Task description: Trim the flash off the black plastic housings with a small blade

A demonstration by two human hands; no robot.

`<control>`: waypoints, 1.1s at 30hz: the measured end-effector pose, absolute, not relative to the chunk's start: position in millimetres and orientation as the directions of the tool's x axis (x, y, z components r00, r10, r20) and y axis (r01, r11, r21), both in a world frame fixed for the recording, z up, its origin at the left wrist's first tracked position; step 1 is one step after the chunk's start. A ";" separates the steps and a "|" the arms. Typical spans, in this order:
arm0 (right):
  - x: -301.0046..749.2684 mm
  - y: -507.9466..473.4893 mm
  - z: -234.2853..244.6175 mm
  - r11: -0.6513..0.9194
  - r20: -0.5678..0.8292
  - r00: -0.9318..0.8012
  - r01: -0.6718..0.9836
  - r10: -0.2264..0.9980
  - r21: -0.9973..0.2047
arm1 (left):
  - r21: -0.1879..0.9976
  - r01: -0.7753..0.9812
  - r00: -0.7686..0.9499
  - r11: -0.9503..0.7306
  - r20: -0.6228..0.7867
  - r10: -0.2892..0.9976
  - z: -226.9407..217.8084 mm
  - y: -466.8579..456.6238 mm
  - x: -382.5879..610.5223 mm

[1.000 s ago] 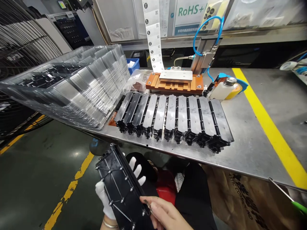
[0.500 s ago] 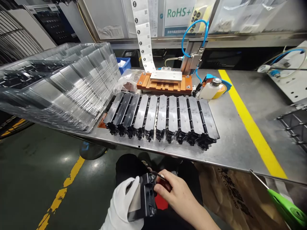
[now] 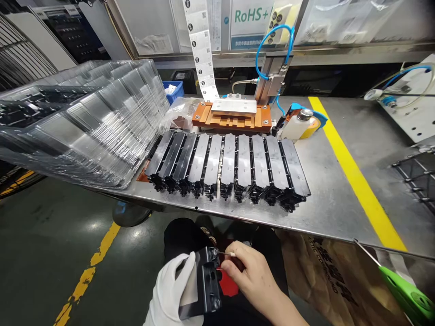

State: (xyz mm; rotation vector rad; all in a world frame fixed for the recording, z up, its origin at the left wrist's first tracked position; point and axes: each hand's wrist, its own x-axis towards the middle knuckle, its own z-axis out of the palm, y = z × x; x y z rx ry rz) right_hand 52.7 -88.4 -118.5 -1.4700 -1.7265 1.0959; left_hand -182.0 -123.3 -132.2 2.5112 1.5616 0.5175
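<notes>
A: Black plastic housing (image 3: 208, 283) at six o'clock, held in what?

B: Gloved left hand (image 3: 169, 290), closed around its side.

A: And the bare right hand (image 3: 254, 283)?

B: Narrow pinch on a thin white-tipped stick (image 3: 231, 254), more level than a moment ago, end just beside the housing's top corner.

A: Twelve o'clock?

B: Glossy black housings (image 3: 227, 167) in a row on a steel table (image 3: 340, 203), then a "RoHS+" sign (image 3: 251, 16).

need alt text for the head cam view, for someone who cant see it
A white-gloved left hand holds a black plastic part with a silver face, while the bare right hand holds a thin white-tipped stick at its top end. Beyond, a row of similar black parts lies on a stainless steel table, beside a stack of clear plastic trays.
</notes>
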 end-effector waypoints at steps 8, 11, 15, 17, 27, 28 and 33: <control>49.1 -88.9 -118.6 0.014 -0.082 -0.210 0.420 0.974 -0.907 | 0.258 0.862 0.388 -0.437 0.219 0.895 -130.7 -124.2 -176.4; 48.6 -89.9 -120.8 0.070 -0.034 -0.212 0.466 0.977 -0.882 | 0.283 0.858 0.380 -0.428 0.210 0.901 -134.0 -125.6 -176.6; 49.8 -92.4 -119.2 0.026 -0.081 -0.249 0.398 0.965 -0.917 | 0.291 0.856 0.382 -0.427 0.198 0.902 -142.1 -128.1 -181.1; 50.1 -93.6 -116.9 -0.005 -0.113 -0.265 0.378 0.957 -0.926 | 0.308 0.858 0.372 -0.412 0.183 0.910 -146.0 -130.2 -183.4; 37.9 -98.9 -127.6 -0.168 -0.198 -0.143 0.197 0.970 -0.966 | 0.568 0.792 0.220 -0.224 0.078 0.973 -167.8 -145.2 -184.0; 38.0 -97.9 -126.9 -0.236 -0.251 -0.125 0.125 0.960 -0.964 | 0.567 0.792 0.224 -0.228 0.079 0.971 -171.0 -146.0 -185.3; 42.4 -91.9 -114.8 -0.409 -0.419 -0.274 0.094 0.866 -0.908 | 0.502 0.812 0.261 -0.296 0.140 0.955 -168.9 -143.8 -187.0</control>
